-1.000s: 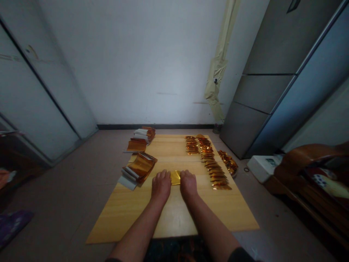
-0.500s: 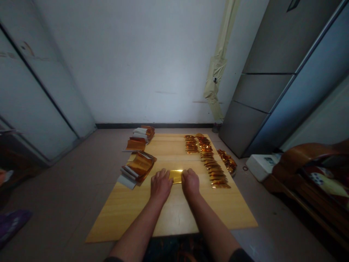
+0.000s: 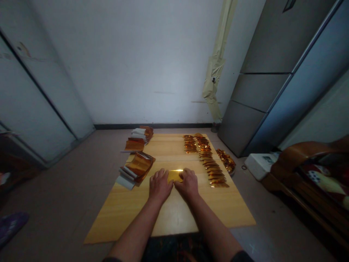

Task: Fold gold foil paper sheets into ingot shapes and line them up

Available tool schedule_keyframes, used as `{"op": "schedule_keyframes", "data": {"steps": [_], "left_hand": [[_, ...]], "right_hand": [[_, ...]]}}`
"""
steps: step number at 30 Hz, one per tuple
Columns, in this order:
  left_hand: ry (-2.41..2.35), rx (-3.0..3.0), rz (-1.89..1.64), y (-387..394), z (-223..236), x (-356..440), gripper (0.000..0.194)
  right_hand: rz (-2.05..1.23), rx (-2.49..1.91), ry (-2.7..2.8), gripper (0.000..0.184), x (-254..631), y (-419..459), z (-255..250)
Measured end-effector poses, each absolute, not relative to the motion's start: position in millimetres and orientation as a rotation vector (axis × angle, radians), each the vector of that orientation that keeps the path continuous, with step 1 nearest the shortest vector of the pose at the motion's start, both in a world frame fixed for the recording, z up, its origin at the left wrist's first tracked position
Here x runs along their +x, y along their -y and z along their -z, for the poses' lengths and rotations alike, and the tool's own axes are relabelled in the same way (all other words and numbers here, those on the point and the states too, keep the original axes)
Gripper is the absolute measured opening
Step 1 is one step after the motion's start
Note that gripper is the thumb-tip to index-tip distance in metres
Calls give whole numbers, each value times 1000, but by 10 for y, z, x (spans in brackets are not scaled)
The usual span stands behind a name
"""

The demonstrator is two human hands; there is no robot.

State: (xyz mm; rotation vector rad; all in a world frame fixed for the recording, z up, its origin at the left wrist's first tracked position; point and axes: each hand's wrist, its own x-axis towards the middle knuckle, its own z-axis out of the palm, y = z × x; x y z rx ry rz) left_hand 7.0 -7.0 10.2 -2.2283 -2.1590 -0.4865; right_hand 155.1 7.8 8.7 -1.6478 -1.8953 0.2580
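Note:
A small piece of shiny gold foil paper (image 3: 175, 175) lies on the wooden board, between my two hands. On its left side, my left hand (image 3: 160, 185) presses down with curled fingers, the thumb at the near edge. My right hand (image 3: 189, 183) grips the right side, thumb reaching in toward the left thumb along the near edge. Both hands cover the paper's ends. To the left sits a loose stack of gold foil sheets (image 3: 140, 164) with pale backs. Overlapping folded gold foil pieces (image 3: 214, 169) form a row to the right.
The wooden board (image 3: 131, 214) is low, near a white wall. More foil sheets (image 3: 135, 145) lie at its far left corner, and a shorter row of folded pieces (image 3: 190, 144) at the far right. Beside the board stands a container of foil pieces (image 3: 226, 160). A refrigerator (image 3: 251, 94) rises behind.
My right hand has turned and its thumb has slid left along the paper's near edge, close to the left thumb. My left hand stays nearly in place. The view shifted slightly.

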Motion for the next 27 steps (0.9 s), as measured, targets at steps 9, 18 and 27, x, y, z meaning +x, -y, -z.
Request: {"op": "schedule_keyframes", "data": {"steps": [9, 18, 27], "left_hand": [[2202, -2257, 458, 47, -84, 40, 50], [2156, -2390, 292, 52, -165, -72, 53], [2128, -2463, 141, 56, -227, -146, 59]], "right_hand": [[-463, -1536, 1839, 26, 1683, -157, -47], [-613, -1392, 1774, 43, 1846, -237, 121], [-595, -1450, 1807, 39, 1836, -228, 131]]}}
